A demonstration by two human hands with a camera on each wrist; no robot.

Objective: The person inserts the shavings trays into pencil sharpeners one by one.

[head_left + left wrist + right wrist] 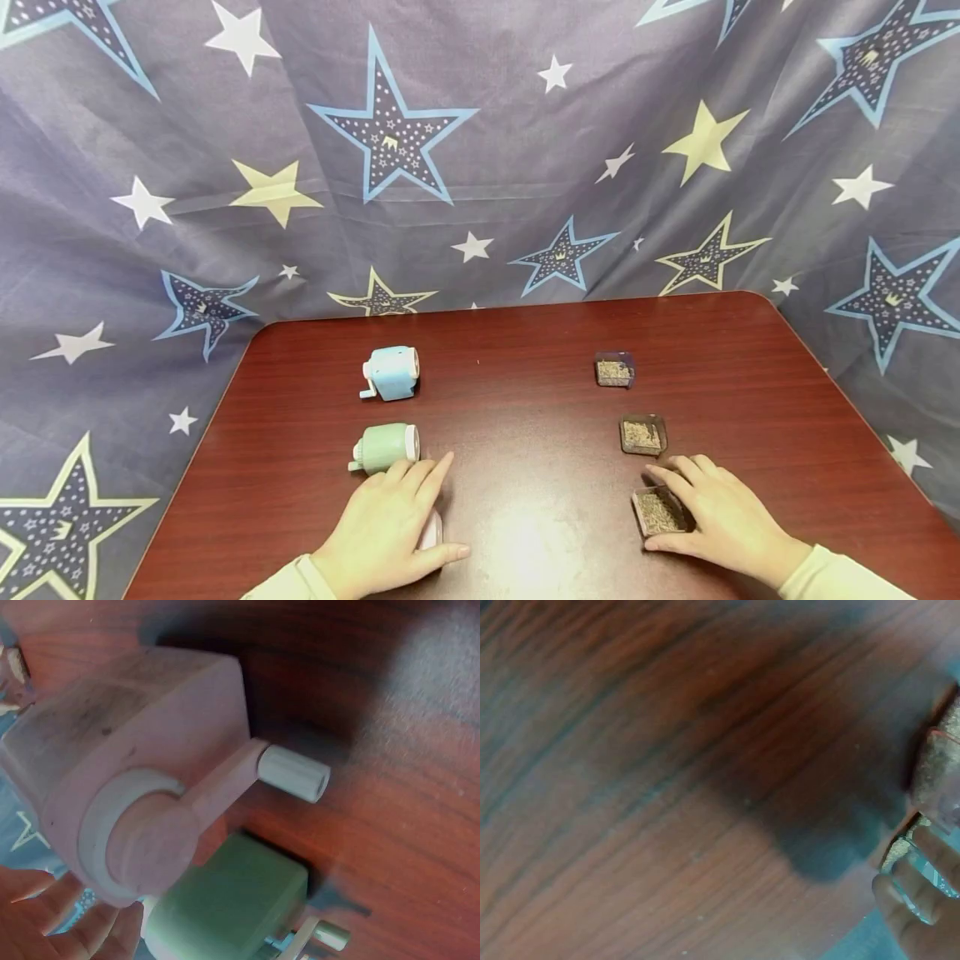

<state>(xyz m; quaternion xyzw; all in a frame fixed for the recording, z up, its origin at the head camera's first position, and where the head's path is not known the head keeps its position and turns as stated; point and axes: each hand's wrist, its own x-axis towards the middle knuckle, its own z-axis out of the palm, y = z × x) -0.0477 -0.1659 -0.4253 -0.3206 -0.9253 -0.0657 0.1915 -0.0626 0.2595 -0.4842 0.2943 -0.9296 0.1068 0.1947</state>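
Observation:
A pink hand-crank pencil sharpener (187,720) with a white-tipped crank lies under my left hand (393,521), which hides most of it in the head view. The left fingers and thumb are spread around it; contact cannot be made out. Just beyond stands a green crank sharpener (384,447), close to my left fingertips. On the right, my right hand (716,517) reaches over the nearest clear tray of pencil shavings (658,511). Its thumb lies at the near side and its fingers at the far side, loosely extended. Whether they touch the tray is unclear.
A blue crank sharpener (393,372) stands farther back on the left. Two more shavings trays, a middle one (642,435) and a far one (614,370), line the right. The reddish-brown table (510,400) meets a star-patterned cloth (480,225) behind.

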